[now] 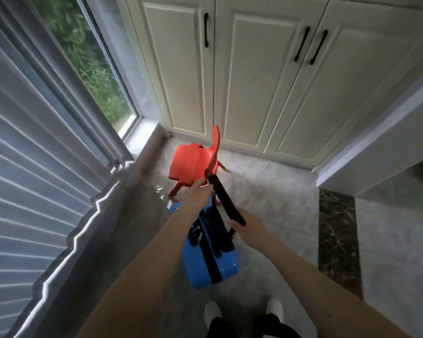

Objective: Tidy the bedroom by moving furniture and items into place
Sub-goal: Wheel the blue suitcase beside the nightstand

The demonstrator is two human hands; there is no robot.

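Both arms reached forward and down over blue suitcase (209, 250), which stood on floor just short of red chair (193, 162). Left hand (200, 192) gripped far end of black pull handle (226, 200); right hand (248, 229) curled round near end. Chair sat before cream wardrobe (266, 76).

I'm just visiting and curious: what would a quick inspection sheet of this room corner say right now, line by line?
Surface: pale marble-look floor with a dark stone strip.
Job's things: blue suitcase standing on the floor, its black pull handle raised; small red chair just beyond it, near the cupboards.
Clutter: nothing seen.
Hands: left hand holds the chair's back edge; right hand grips the pull handle.
Cables: nothing seen.
Surroundings: cream cupboard doors with black handles, window onto greenery, grey pleated curtain on the left.
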